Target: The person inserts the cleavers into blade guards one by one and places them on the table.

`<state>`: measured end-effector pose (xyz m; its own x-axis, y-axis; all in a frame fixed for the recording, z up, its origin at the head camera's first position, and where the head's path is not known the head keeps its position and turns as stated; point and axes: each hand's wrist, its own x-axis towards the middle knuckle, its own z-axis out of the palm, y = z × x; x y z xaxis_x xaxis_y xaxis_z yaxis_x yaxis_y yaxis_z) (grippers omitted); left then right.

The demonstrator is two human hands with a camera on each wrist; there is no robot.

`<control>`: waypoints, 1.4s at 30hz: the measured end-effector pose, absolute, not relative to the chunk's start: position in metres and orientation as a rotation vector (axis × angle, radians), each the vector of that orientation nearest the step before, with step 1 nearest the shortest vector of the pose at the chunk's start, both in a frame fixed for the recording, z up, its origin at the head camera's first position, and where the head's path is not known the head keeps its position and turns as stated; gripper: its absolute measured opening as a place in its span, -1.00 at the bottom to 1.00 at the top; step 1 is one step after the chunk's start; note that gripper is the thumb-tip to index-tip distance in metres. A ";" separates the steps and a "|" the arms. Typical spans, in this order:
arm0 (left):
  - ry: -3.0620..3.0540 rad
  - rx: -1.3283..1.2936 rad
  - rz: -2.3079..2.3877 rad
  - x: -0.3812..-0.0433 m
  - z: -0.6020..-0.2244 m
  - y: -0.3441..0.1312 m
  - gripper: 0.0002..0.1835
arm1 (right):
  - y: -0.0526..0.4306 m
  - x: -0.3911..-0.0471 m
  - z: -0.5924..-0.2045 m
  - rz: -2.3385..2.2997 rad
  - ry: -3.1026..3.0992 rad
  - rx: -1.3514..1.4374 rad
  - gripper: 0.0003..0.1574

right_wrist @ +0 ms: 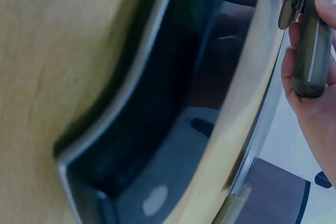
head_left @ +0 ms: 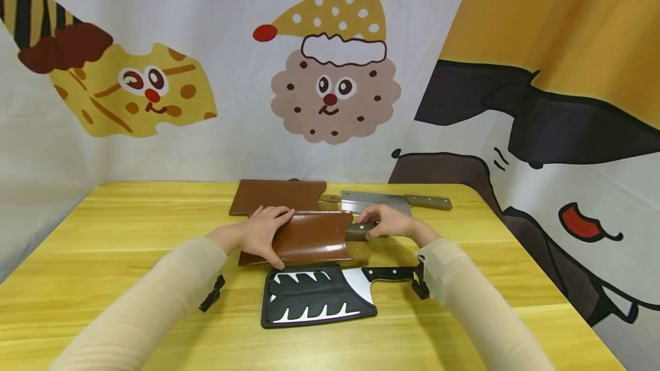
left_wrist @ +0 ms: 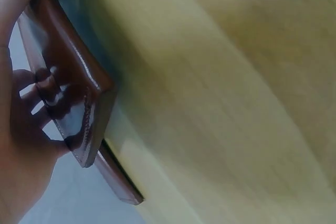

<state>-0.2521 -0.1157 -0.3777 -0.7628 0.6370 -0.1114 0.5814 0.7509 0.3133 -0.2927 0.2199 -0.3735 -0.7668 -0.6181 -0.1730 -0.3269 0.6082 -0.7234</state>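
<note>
In the head view, a glossy brown leather sheath [head_left: 314,239] lies across the middle of the table. My left hand [head_left: 258,236] grips its left part, thumb at the near edge and fingers toward the far edge. From the sheath's right end sticks out the grey-brown handle [head_left: 356,232] of a cleaver, whose blade is hidden inside. My right hand [head_left: 388,223] holds this handle between thumb and fingers. The left wrist view shows the sheath's stitched corner [left_wrist: 86,124] against the fingers; the right wrist view shows the handle's rounded butt [right_wrist: 310,85] at the palm.
Nearer me lies a cleaver in a black blade cover [head_left: 309,296], its black handle [head_left: 389,273] pointing right. Behind the gripped sheath are a second brown sheath [head_left: 278,196] and a bare cleaver [head_left: 378,201]. A printed curtain [head_left: 206,153] hangs behind the wooden table [head_left: 154,205].
</note>
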 end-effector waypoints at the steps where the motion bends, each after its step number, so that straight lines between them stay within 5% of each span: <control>1: 2.737 0.962 0.383 -0.252 -0.379 -0.116 0.28 | 0.219 -0.293 -0.374 -0.972 2.424 -0.748 -0.58; 21: 2.778 0.892 0.577 -0.257 -0.378 -0.132 0.10 | 0.220 -0.298 -0.371 -0.904 2.515 -0.758 -0.63; 42: 2.868 0.659 0.608 -0.310 -0.354 -0.157 0.02 | 0.301 -0.319 -0.347 -0.993 2.664 -0.502 -0.36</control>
